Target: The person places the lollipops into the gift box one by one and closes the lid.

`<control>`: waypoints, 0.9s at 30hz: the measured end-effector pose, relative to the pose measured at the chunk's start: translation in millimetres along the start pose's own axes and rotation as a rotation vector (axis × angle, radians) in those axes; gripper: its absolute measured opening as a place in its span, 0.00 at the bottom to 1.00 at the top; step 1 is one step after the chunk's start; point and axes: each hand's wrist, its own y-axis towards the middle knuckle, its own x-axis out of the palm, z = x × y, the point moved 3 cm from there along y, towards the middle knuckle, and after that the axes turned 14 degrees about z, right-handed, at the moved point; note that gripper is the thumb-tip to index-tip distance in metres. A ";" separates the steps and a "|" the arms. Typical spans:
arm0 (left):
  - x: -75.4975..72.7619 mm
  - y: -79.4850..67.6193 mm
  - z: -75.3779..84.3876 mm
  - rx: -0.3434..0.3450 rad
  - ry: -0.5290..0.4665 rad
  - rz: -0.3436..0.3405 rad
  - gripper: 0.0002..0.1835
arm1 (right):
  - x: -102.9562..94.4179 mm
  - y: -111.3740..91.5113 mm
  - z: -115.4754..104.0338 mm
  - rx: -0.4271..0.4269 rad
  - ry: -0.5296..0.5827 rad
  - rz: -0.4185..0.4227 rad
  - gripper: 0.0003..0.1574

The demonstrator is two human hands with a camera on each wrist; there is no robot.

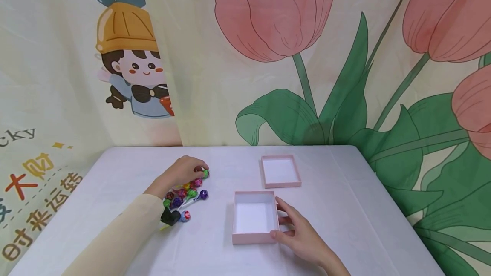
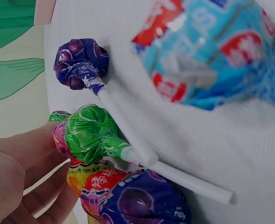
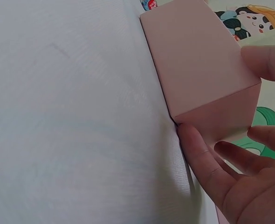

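My left hand (image 1: 186,170) is at the far end of a heap of wrapped lollipops, its fingertips around a green lollipop (image 1: 206,173). In the left wrist view, the fingers (image 2: 39,149) pass behind nearer candies, so the grip is partly hidden. Close to that camera are a green-wrapped lollipop (image 2: 91,133), a purple one (image 2: 81,65) and a blurred blue one (image 2: 207,51). My right hand (image 1: 303,233) holds the right side of an open pink box (image 1: 253,238) with a white inside. Its thumb (image 3: 268,63) lies on one wall, while the other fingers reach around the corner.
Behind the box lies a shallow pink lid (image 1: 281,185), inner side up. Beside the lollipop heap is a black object (image 1: 170,216), partly covered by the left sleeve. A white cloth covers the table (image 1: 345,208), and a printed curtain (image 1: 199,76) hangs behind it.
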 end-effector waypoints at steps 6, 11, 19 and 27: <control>-1.1 0.8 3.7 0.005 -0.003 0.014 0.10 | 1.2 0.8 0.3 0.008 -0.010 0.012 0.54; -7.1 2.1 8.3 -0.021 0.008 0.053 0.11 | 1.7 1.0 -3.0 0.008 -0.026 0.017 0.53; -19.3 2.9 26.3 -0.022 0.004 0.068 0.11 | -0.6 -1.4 -9.0 -0.004 0.008 0.015 0.52; -26.6 2.1 53.6 0.067 -0.027 0.095 0.09 | -0.4 -2.9 -3.9 -0.006 0.013 -0.007 0.51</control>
